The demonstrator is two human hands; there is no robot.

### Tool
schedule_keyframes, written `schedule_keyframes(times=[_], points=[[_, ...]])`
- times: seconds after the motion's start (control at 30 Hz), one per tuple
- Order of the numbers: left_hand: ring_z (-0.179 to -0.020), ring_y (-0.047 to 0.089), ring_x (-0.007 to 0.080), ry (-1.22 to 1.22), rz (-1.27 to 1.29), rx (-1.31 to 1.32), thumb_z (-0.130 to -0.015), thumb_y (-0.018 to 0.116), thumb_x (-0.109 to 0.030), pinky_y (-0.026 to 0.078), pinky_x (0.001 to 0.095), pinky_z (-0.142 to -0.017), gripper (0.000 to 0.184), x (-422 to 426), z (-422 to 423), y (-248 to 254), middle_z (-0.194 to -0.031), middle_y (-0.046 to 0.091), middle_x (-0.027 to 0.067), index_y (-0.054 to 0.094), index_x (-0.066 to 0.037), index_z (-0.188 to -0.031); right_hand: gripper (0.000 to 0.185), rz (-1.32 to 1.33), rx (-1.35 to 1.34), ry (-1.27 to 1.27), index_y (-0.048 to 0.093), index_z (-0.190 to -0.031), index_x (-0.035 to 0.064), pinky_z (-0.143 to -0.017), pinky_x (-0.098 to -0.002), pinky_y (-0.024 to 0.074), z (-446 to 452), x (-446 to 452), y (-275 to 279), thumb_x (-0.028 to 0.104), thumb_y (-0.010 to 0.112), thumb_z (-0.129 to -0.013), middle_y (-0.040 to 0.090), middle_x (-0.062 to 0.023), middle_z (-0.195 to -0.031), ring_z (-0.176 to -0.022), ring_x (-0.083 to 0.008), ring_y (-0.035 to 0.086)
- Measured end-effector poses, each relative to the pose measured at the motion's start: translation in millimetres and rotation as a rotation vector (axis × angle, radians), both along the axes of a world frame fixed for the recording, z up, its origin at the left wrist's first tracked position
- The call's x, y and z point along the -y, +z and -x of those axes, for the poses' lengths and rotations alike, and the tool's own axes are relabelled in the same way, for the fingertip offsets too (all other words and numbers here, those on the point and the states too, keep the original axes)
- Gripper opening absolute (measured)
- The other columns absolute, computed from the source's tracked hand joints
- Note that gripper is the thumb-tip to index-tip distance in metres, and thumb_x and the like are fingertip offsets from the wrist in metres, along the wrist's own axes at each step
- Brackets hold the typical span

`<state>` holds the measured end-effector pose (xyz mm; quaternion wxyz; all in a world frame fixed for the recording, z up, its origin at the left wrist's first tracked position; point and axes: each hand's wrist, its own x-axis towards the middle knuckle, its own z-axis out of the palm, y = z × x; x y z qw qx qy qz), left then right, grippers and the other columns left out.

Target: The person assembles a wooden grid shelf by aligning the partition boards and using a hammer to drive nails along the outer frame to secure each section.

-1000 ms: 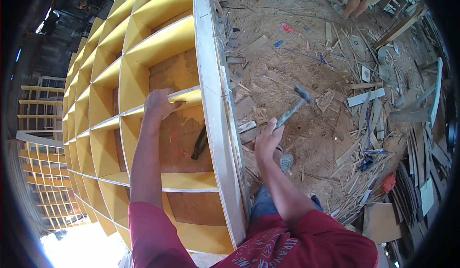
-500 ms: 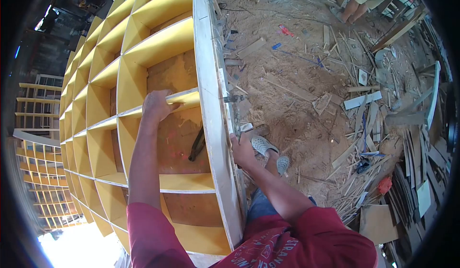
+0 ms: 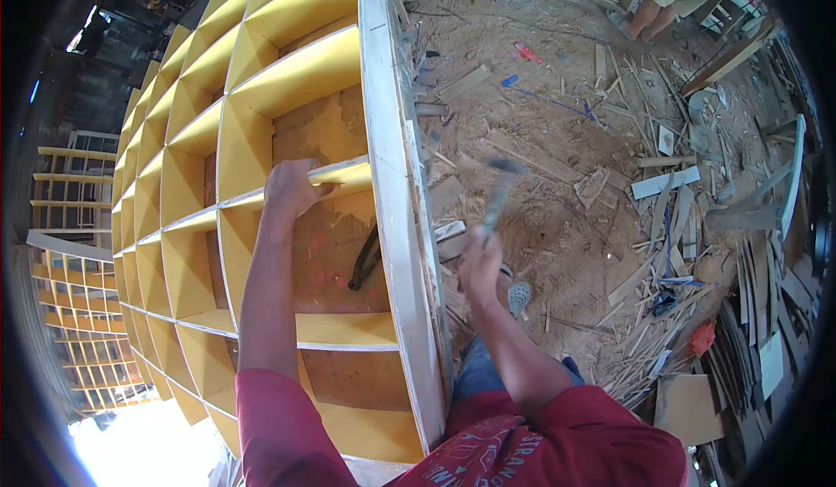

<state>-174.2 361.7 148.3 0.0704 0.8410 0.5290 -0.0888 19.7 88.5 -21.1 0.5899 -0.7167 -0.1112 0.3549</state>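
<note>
My left hand is closed around a yellow wooden crosspiece, close to where it meets the pale side board of a large yellow lattice frame. Out over the dirt floor, right of that board, my right hand grips a hammer. The hammer's head points away from me and is blurred by motion, apart from the board. Inside the compartment below my left hand lies a dark metal tool like pincers, partly hidden by the side board.
Wood scraps and sawdust litter the floor on the right. Another person's legs show at the far right. A red object and a blue one lie on the ground. A second lattice frame stands at the left.
My right hand has swung the hammer away from the side board, to the right and over the floor. My left hand keeps its hold on the crosspiece.
</note>
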Motion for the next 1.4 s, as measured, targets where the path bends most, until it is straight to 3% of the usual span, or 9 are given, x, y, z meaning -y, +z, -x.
schedule_keyframes(times=[0.13,0.3,0.43,0.7,0.8,0.93,1.1,1.23,1.4], points=[[-0.096,0.075,0.0356,0.007,0.019,-0.001,-0.075,0.092,-0.044,0.057,0.0492,-0.089,0.044,4,-1,3,-0.097,0.079,0.0153,0.081,-0.013,-0.105,0.041,-0.002,0.53,0.103,0.06,-0.115,0.001,-0.057,-0.0434,0.0529,40,-11,-53,0.042,0.055,-0.111,0.065,-0.0155,-0.078,-0.061,-0.0267,0.062],[-0.095,0.075,0.0363,0.001,0.012,0.017,-0.076,0.092,-0.043,0.057,0.0486,-0.088,0.044,2,-4,5,-0.097,0.079,0.0153,0.081,-0.013,-0.105,0.036,0.018,-0.101,0.352,0.06,-0.108,0.002,-0.043,-0.0311,0.0461,-8,-5,19,0.038,0.054,-0.112,0.059,-0.005,-0.072,-0.05,-0.0121,0.055],[-0.096,0.075,0.0356,0.007,0.028,-0.003,-0.075,0.092,-0.043,0.057,0.0486,-0.089,0.045,4,2,2,-0.098,0.08,0.0148,0.082,-0.014,-0.107,0.032,-0.04,-0.366,-0.343,0.055,-0.099,0.0016,-0.057,-0.0401,0.0499,-10,-22,33,0.031,0.056,-0.112,0.057,-0.0088,-0.069,-0.062,-0.0163,0.06],[-0.096,0.075,0.035,0.013,0.003,0.016,-0.075,0.092,-0.043,0.057,0.0481,-0.091,0.044,0,-4,5,-0.099,0.08,0.0147,0.082,-0.014,-0.107,0.032,0.149,-0.35,0.257,0.058,-0.099,0.0042,-0.064,-0.0355,0.0523,-7,-6,31,0.033,0.052,-0.112,0.06,-0.0122,-0.075,-0.076,-0.016,0.064],[-0.098,0.075,0.0347,0.022,0.027,-0.019,-0.075,0.093,-0.043,0.057,0.048,-0.092,0.046,4,-4,6,-0.1,0.08,0.0146,0.082,-0.015,-0.108,0.036,0.088,-0.282,-0.033,0.061,-0.106,0.0012,-0.072,-0.0412,0.0534,10,-19,9,0.035,0.052,-0.111,0.064,-0.0148,-0.082,-0.078,-0.0209,0.066],[-0.099,0.075,0.0349,0.014,0.008,-0.017,-0.075,0.092,-0.044,0.057,0.0482,-0.092,0.045,0,-10,6,-0.1,0.08,0.0147,0.082,-0.014,-0.107,0.043,0.219,0.088,0.606,0.066,-0.115,-0.0027,-0.083,-0.0489,0.055,28,-18,-42,0.038,0.053,-0.11,0.069,-0.0183,-0.091,-0.082,-0.0274,0.068],[-0.1,0.075,0.0346,0.04,0.031,-0.028,-0.075,0.092,-0.044,0.057,0.0483,-0.093,0.046,6,-2,5,-0.101,0.08,0.0149,0.082,-0.015,-0.109,0.044,0.092,-0.331,0.075,0.065,-0.112,-0.0037,-0.086,-0.0499,0.0549,-18,-16,28,0.038,0.052,-0.111,0.07,-0.0192,-0.095,-0.085,-0.032,0.068],[-0.101,0.075,0.0342,0.028,0.02,-0.011,-0.075,0.092,-0.044,0.057,0.0481,-0.094,0.046,3,-12,8,-0.102,0.08,0.0147,0.082,-0.016,-0.111,0.041,0.106,0.379,0.423,0.062,-0.116,-0.0035,-0.085,-0.0479,0.0548,42,-13,-22,0.035,0.049,-0.112,0.066,-0.0198,-0.092,-0.084,-0.0369,0.066],[-0.102,0.075,0.0339,0.057,0.024,-0.026,-0.075,0.093,-0.044,0.057,0.0478,-0.093,0.047,2,-4,4,-0.104,0.08,0.0136,0.082,-0.016,-0.111,0.045,0.132,-0.296,0.315,0.06,-0.118,-0.0069,-0.092,-0.0569,0.0529,-16,-21,45,0.036,0.048,-0.112,0.071,-0.0333,-0.1,-0.098,-0.0521,0.069]])
